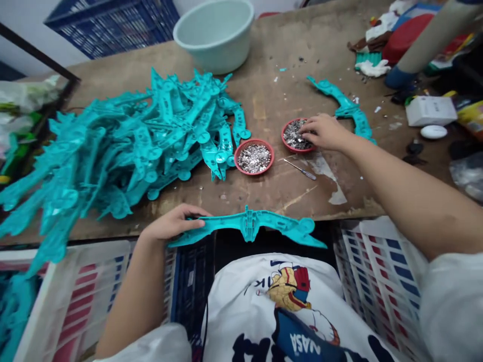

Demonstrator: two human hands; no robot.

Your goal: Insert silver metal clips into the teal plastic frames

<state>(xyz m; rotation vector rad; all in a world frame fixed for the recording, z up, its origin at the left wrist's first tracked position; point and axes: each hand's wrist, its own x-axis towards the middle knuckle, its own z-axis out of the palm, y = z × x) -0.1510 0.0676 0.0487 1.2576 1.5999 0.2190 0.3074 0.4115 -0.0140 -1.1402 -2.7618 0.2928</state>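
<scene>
My left hand (pixel 176 221) is closed around the left end of a teal plastic bow-shaped part (pixel 277 221), held level over the table's front edge with its ribbed inner side showing. Over on the right, my right hand (pixel 326 131) reaches into a small red basket (pixel 287 146) of shiny metal pieces (pixel 294 133). Its fingers are bent together among the pieces, and whatever they pinch is too small to make out. A second red basket (pixel 253 173) of small silvery pieces stands to the left. Between the baskets and me lies a thin screwdriver (pixel 301 170).
A big heap of teal parts (pixel 151 136) covers the table's left side. One more teal part (pixel 341 100) lies beyond my right hand. A pale green basin (pixel 215 37) stands at the back. A grey pole (pixel 426 48) and clutter border the right; white crates (pixel 385 266) flank me below.
</scene>
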